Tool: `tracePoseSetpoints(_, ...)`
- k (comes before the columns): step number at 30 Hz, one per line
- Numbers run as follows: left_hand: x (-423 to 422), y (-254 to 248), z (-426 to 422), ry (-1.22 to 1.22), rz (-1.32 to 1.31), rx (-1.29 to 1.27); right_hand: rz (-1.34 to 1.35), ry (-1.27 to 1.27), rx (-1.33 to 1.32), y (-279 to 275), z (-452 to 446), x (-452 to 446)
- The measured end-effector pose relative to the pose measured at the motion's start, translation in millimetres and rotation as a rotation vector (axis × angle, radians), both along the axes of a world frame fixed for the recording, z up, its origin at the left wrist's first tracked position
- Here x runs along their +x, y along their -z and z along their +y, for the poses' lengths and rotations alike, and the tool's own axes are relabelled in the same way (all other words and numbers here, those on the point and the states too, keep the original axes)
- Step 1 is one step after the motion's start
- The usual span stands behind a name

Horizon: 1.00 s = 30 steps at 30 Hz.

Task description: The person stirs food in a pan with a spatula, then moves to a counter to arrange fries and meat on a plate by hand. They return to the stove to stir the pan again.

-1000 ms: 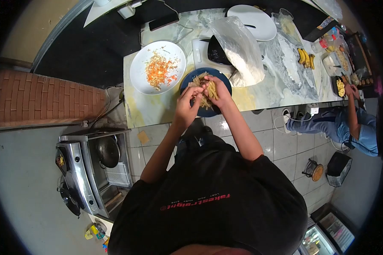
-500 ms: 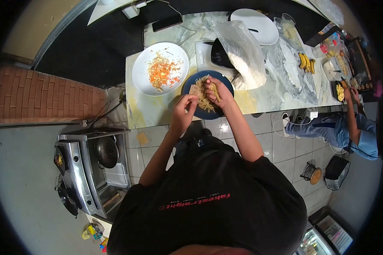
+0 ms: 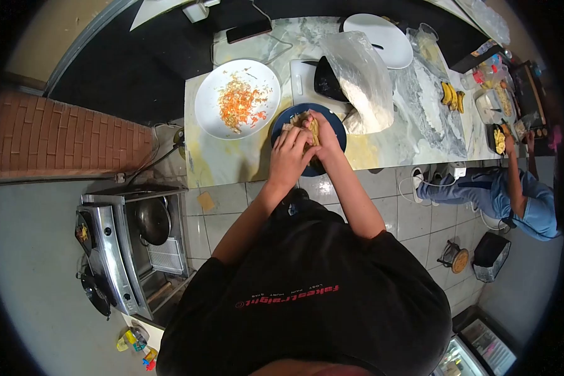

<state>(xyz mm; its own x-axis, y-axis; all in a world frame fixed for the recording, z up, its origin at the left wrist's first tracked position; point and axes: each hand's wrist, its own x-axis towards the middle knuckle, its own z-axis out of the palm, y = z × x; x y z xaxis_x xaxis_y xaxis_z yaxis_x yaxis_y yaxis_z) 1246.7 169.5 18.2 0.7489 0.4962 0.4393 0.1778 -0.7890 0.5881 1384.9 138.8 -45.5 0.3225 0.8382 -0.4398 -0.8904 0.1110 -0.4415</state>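
Both hands are over a dark blue plate [image 3: 339, 130] at the counter's front edge. My right hand [image 3: 323, 135] is closed around a bunch of pale yellow strips [image 3: 314, 130]. Against it, from the left, lies my left hand [image 3: 289, 154], its fingers bent over the food on the plate; what it may hold is hidden beneath them. A white plate [image 3: 205, 100] with shredded orange and pale food [image 3: 238, 103] sits to the left. Behind the blue plate is a white tray [image 3: 299, 81] with a black bowl [image 3: 328, 81], beside an open plastic bag of white powder [image 3: 373, 109].
Farther back are a phone [image 3: 249, 31] and a white plate [image 3: 382, 37]. Bananas [image 3: 452, 97] lie at the right. A co-worker in blue [image 3: 536, 203] stands at the counter's right end, hands near a black tray [image 3: 496, 139]. A stove [image 3: 109, 257] stands lower left.
My left hand has moved right and forward from the plate's left edge onto the food, against my right hand. My right hand still grips the strips.
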Motion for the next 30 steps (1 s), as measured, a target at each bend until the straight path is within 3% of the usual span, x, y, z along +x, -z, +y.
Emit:
tracePoseSetpoints(7, 3.3, 10.5, 0.2, -0.043, 0.060, 0.190, -0.003, 0.078, -0.010, -10.9, -0.3, -13.3)
tracePoseSetpoints(15, -35.1, -6.9, -3.4, 0.011, -0.003, -0.072, 0.018, -0.076, -0.025, -17.1, -14.1, 5.3)
tracePoseSetpoints(19, -72.9, -6.8, -0.4, -0.022, 0.036, -0.252, -0.217, -0.145, -0.175, -41.4, -20.0, 6.8)
tracePoseSetpoints(21, -87.0, -2.8, 3.3, -0.083, -0.009, -0.263, -0.560, -0.206, -0.295, -36.6, -21.0, 9.2)
tracePoseSetpoints(22, -91.4, -1.6, 7.0, -0.089, -0.079, -0.241, -0.874, -0.223, -0.427, -34.5, -19.9, 10.7)
tracePoseSetpoints(23, -96.0, -0.9, 10.0, -0.095, -0.081, -0.238, -0.877, -0.227, -0.422, -32.7, -20.1, 10.2)
tracePoseSetpoints(25, -105.8, -4.0, 13.0, -0.197, -0.035, -0.267, -1.697, -0.018, -0.453, -64.9, -22.4, -1.3)
tracePoseSetpoints(26, -110.5, -4.7, 13.7, -0.204, -0.029, -0.272, -1.681, -0.045, -0.490, -94.3, -23.7, -8.7)
tracePoseSetpoints(30, -117.0, -3.4, 19.3, -0.275, -0.052, -0.280, -1.987, -0.366, -0.718, -69.6, -11.0, -10.0)
